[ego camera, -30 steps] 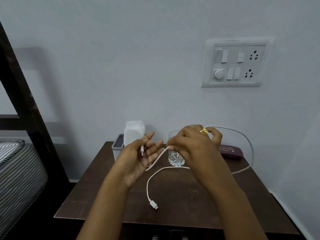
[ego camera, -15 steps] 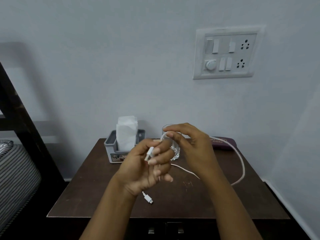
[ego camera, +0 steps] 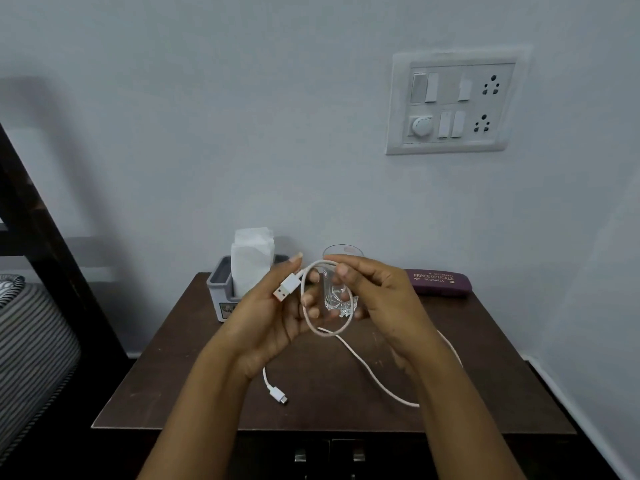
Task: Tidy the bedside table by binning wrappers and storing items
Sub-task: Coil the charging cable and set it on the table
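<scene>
A white USB cable [ego camera: 367,370] is held above the dark wooden bedside table [ego camera: 194,386]. My left hand [ego camera: 266,323] grips the end with the large USB plug, which points left. My right hand [ego camera: 377,303] pinches the cable just above, and one loop hangs between the two hands. The rest of the cable trails over the table to the right. Its small plug lies on the table below my left wrist. A clear glass [ego camera: 341,299] stands behind the loop, partly hidden by my fingers.
A grey holder [ego camera: 218,292] with white tissues [ego camera: 251,261] stands at the back left of the table. A maroon spectacle case [ego camera: 440,282] lies at the back right. A switchboard [ego camera: 453,102] is on the wall. A striped mattress and dark bed frame are at the left.
My hands have wound the cable into one loop between them. The large USB plug now sticks out of my left hand, and less cable lies on the table at the right.
</scene>
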The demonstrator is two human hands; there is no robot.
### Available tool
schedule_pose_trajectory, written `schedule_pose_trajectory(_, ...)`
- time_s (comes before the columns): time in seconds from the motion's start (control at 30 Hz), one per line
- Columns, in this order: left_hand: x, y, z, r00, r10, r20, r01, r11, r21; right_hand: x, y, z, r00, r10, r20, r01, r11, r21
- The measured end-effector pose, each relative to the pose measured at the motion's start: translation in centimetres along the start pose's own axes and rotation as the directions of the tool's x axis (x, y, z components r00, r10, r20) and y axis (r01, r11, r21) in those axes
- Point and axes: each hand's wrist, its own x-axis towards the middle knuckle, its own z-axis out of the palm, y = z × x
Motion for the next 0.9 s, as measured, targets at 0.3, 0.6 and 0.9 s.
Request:
schedule_pose_trajectory(0.3,-0.3,0.1,-2.0,0.975,0.221,-0.026,-0.157,0.766,0.623,0.8,1.3,-0.4,0.990,-0.143,0.009,0.139,0.939,-0.315)
schedule_pose_trajectory(0.6,0.6,-0.9,-2.0,0.878,0.479,-0.007,-0.224,0.423,0.878,0.4,1.2,0.8,0.947,-0.245,-0.210,0.142,0.901,-0.409)
schedule_pose_trajectory(0.9,0.6,-0.9,-1.6,0.952,0.234,-0.195,-0.138,0.903,0.408,-0.3,0.3,-0.3,0.931,-0.307,-0.199,0.025,0.597,-0.802)
